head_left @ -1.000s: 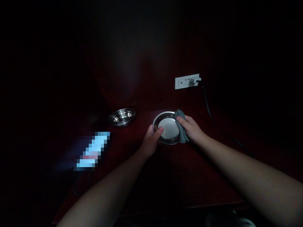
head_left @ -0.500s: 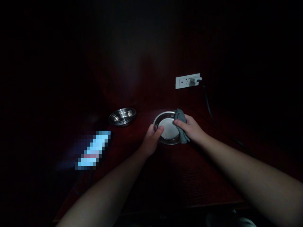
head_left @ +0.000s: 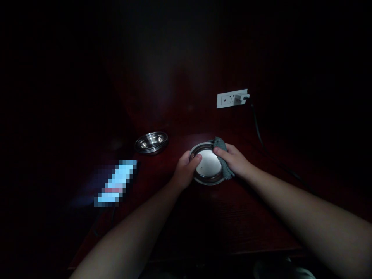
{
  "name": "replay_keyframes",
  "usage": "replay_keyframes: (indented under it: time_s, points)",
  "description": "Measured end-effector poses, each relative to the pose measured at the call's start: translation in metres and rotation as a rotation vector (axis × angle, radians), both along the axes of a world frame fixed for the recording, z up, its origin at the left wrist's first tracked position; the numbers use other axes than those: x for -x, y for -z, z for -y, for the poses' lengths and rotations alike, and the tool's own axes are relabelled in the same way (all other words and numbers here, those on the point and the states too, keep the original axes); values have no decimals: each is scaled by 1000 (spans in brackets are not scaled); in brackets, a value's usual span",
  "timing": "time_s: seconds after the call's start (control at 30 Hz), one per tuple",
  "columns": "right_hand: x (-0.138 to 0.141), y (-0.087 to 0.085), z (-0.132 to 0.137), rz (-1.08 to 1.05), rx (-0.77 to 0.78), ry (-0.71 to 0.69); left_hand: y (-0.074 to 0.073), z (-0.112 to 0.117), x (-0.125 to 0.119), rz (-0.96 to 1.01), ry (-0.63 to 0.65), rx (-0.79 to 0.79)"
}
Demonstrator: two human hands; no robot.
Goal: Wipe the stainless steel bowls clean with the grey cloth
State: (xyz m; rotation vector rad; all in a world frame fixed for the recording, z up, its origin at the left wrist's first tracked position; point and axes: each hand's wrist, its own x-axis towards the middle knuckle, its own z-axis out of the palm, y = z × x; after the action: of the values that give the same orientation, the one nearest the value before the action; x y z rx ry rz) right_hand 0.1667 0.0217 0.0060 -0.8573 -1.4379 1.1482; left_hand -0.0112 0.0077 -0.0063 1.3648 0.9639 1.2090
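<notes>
I see left hand (head_left: 186, 170) grip pinching steel plate (head_left: 207, 167) rim, right of steel bowl (head_left: 151, 141) | right hand (head_left: 234, 159) grip pressing grey cloth (head_left: 222, 157) onto plate | plate tilted more than a second ago, wiping continues

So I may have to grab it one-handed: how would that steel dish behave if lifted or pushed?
The steel dish looks thin and shallow, so probably light and rigid. Its polished face glares, so likely slippery; the left hand grips its rim, the right hand a cloth. Wide and low, it should slide rather than tip.
</notes>
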Motion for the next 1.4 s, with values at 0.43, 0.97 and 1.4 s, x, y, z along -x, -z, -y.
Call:
replay_keyframes:
  time_s: [0.43, 0.97, 1.4]
  points:
    - [-1, 0, 1, 14, 45, -91, 1, -1, 1, -48, 25, -25]
    - [-8, -6, -2, -113, 130, 71, 0, 6, -3, 271, 269, 195]
    - [-8, 4, -11, -66, 15, 264, -5, 11, 3, 509, 622, 543]
